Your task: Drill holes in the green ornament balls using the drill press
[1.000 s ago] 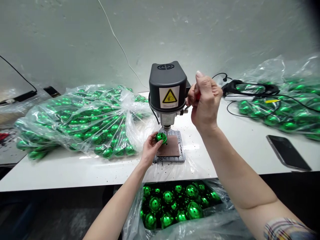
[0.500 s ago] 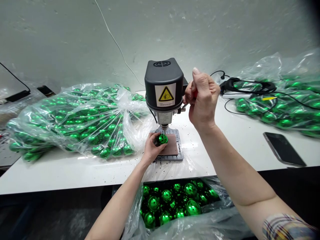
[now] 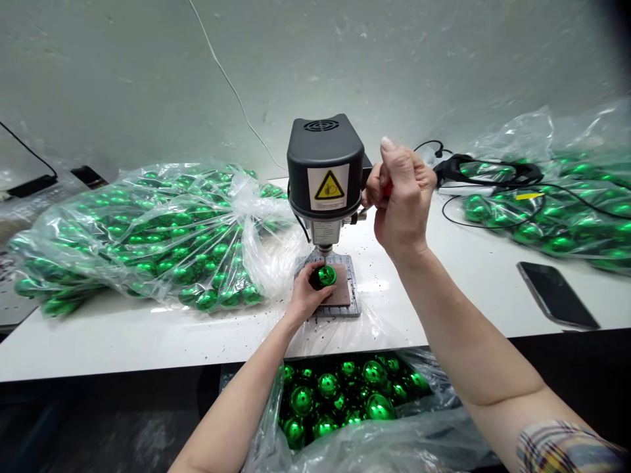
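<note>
A small black bench drill press (image 3: 325, 167) with a yellow warning label stands on the white table (image 3: 148, 335). My left hand (image 3: 306, 294) is closed on a shiny green ball (image 3: 325, 275), held on the drill's base plate (image 3: 352, 295) right under the spindle. My right hand (image 3: 401, 197) is closed round the red-tipped feed lever at the machine's right side; most of the lever is hidden by my fingers.
A clear bag of green balls (image 3: 142, 236) lies left of the drill and another bag (image 3: 557, 203) at the right with black cables (image 3: 493, 172) on it. A dark phone (image 3: 557, 294) lies at the right. An open bag of green balls (image 3: 345, 394) sits below the table's front edge.
My left hand has moved the green ball slightly right, under the spindle. My right hand stays on the lever, with hardly any movement.
</note>
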A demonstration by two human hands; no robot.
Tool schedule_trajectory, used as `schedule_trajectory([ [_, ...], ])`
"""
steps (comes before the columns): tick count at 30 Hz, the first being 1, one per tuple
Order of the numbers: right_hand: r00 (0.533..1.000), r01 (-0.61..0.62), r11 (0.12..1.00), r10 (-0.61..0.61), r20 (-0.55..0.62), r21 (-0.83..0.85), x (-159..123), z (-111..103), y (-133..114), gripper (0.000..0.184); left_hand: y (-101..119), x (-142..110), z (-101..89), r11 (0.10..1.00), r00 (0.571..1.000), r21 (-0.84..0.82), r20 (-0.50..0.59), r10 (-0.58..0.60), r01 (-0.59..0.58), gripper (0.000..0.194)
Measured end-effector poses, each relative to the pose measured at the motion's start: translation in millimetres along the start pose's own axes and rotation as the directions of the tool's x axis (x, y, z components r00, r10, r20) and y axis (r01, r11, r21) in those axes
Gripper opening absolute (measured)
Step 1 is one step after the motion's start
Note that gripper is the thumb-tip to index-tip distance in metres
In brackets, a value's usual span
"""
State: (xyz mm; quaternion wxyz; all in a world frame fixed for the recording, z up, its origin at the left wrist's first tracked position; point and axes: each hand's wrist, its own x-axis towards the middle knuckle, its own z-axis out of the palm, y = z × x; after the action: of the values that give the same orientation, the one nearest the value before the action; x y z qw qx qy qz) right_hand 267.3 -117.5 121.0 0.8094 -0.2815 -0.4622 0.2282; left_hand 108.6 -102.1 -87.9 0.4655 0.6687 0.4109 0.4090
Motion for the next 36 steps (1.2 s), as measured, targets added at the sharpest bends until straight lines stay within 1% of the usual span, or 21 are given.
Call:
schedule_trajectory([
  [6,0.995,0.099,0.995,-0.099,0.003,0.002,-23.5,-8.4,3.7,0.055,-5.2,0.3,1.0,1.0,1.0,-0.002,-0.008,0.025,-0.025,0.057],
  [10,0.982,0.179,0.984,-0.18,0.05,0.023,-39.4,-17.9,10.0,0.053,-11.3,-0.9,2.5,0.999,0.997,0.006,-0.062,0.046,-0.045,0.059],
  [14,0.946,0.286,0.958,-0.287,0.15,0.024,-48.8,-28.1,18.6,0.052,-12.1,-3.0,3.8,0.999,0.996,-0.029,-0.083,0.041,-0.044,0.057],
  [21,0.857,0.459,0.888,-0.444,0.263,0.004,-58.9,-43.7,39.1,0.044,-11.4,-4.0,4.0,0.999,0.995,-0.029,-0.092,0.042,-0.044,0.055],
  [24,0.833,0.493,0.87,-0.477,0.278,0.017,-59.3,-46.3,42.5,0.042,-11.6,-4.1,4.1,0.998,0.995,-0.036,-0.092,0.042,-0.046,0.055],
  [30,0.806,0.518,0.855,-0.495,0.324,0.018,-64.9,-49.6,43.7,0.042,-11.2,-5.4,2.2,0.999,0.996,-0.026,-0.081,0.038,-0.041,0.055],
  [31,0.812,0.513,0.858,-0.491,0.316,0.016,-65.0,-48.0,42.0,0.043,-11.3,-4.8,2.3,0.999,0.996,-0.026,-0.079,0.035,-0.037,0.056],
  [32,0.831,0.493,0.87,-0.476,0.288,0.014,-63.7,-44.9,39.1,0.045,-11.0,-3.9,2.7,0.999,0.997,-0.025,-0.078,0.028,-0.03,0.056],
  [33,0.864,0.453,0.891,-0.442,0.239,0.012,-60.7,-40.3,34.7,0.047,-10.2,-2.8,3.4,1.0,0.996,-0.021,-0.083,0.019,-0.021,0.056],
  [34,0.905,0.394,0.919,-0.39,0.173,0.011,-55.8,-34.4,29.0,0.049,-8.4,-1.8,4.1,1.0,0.996,-0.012,-0.091,0.008,-0.009,0.057],
  [36,0.975,0.217,0.976,-0.218,0.04,0.025,-41.2,-20.4,14.9,0.05,-1.1,-2.0,4.0,0.999,0.992,0.031,-0.127,-0.017,0.021,0.055],
])
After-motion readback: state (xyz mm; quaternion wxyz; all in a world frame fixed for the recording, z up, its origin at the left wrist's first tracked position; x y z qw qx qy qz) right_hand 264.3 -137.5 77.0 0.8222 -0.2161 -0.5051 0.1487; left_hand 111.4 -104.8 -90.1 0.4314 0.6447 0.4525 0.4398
